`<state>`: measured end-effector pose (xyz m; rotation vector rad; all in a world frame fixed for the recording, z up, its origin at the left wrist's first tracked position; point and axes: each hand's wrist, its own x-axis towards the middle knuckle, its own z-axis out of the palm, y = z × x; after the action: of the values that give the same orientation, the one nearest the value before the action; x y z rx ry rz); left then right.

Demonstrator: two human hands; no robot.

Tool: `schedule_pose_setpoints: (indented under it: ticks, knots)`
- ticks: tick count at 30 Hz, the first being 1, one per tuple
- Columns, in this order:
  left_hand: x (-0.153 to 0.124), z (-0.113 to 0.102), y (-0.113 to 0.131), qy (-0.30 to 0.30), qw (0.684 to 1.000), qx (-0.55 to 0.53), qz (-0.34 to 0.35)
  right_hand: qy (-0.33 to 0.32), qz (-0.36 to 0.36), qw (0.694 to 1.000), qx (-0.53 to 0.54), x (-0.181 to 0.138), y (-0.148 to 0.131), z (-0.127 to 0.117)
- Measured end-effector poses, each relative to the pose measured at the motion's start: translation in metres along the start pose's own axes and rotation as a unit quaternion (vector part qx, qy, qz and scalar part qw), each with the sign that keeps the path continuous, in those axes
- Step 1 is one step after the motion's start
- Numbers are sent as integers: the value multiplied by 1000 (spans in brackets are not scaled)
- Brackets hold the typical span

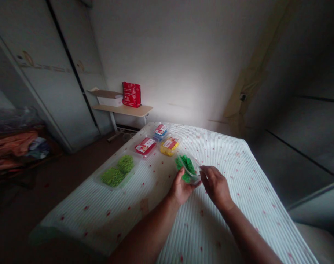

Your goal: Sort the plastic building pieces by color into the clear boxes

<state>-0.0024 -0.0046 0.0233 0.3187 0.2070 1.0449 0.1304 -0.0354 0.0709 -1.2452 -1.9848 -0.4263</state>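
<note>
Head view: clear tub [194, 178] of green pieces [186, 162] held tilted above the patterned tablecloth [227, 154], near its middle. Beyond and left: three labelled clear boxes, one each with red [145, 145], yellow [170, 142] and blue contents [161, 129]; one clear tray [129, 175] with two light-green clumps [113, 176]. Containers: five. Left hand [183, 189] grasps the tub, thumb on its near side. Right hand [215, 185]: fingers curled, touching the tub's right edge; whether they pinch it, cannot tell.
</note>
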Motion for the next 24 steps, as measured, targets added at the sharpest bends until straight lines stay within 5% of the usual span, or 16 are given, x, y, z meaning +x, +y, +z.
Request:
schedule_pose_setpoints:
  ticks: [5, 8, 13, 18, 24]
  knots:
    - [-1, -4, 2, 23, 999, -10, -32, 27, 36, 999, -25, -4, 13, -5]
    - [-2, -5, 4, 43, 999, -9, -29, 87, 136, 986, -31, -5, 27, -11]
    - [-1, -4, 12, 94, 995, -3, -40, 86, 338, 936, -53, -14, 55, -16]
    - [-3, -5, 30, 168, 978, 94, -75, 35, 440, 896, -48, -27, 83, -21]
    - [-16, -1, 46, 177, 962, 183, -101, 72, 536, 840, 42, -47, 113, -28]
